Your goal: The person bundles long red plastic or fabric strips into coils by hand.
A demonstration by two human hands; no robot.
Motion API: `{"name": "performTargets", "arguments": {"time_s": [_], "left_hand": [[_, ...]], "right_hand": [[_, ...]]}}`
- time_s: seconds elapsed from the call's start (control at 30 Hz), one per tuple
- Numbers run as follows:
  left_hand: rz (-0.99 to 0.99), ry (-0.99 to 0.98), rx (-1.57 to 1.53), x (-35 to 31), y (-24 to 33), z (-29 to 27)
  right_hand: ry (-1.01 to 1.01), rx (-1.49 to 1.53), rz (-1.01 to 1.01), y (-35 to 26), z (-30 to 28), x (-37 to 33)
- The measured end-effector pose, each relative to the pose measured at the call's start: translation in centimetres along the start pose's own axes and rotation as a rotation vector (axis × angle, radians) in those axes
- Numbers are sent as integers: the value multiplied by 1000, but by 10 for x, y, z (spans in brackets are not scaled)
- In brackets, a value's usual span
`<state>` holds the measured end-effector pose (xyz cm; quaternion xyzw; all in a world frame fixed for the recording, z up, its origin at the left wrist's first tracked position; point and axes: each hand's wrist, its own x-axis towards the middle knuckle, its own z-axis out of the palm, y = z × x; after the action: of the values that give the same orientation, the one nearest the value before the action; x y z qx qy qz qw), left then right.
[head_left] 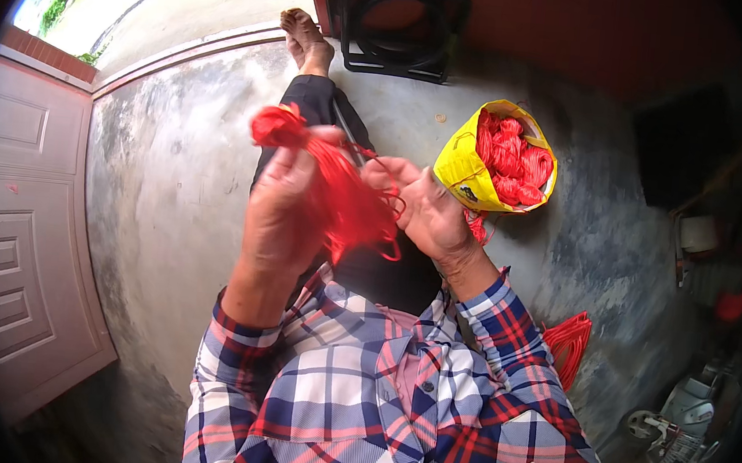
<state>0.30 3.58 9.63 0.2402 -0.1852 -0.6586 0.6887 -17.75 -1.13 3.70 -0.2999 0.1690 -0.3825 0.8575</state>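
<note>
Bag point(458, 164) of red bundles point(508, 155) near right hand point(432, 212), black frame point(393, 62) beyond.

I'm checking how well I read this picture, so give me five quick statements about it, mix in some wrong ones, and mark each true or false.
1. The yellow bag contains red cord skeins. True.
2. Both hands are empty. False: the left hand grips a red cord bundle.
3. The shirt is plaid. True.
4. The visible foot wears a boot. False: the bare foot shows its toes.
5. More red cord shows right of the right sleeve. True.
</note>
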Motion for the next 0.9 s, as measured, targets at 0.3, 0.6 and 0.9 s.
{"name": "performTargets", "arguments": {"time_s": [0.3, 0.6, 0.9], "left_hand": [[575, -101, 1730, 30, 17, -50], [91, -39, 1910, 49, -54, -57], [111, -63, 1497, 16, -56, -61]], "right_hand": [[53, -40, 86, -29, -52, 9], [205, -1089, 177, 13, -50, 40], [428, -259, -330, -41, -51, -1]]}}
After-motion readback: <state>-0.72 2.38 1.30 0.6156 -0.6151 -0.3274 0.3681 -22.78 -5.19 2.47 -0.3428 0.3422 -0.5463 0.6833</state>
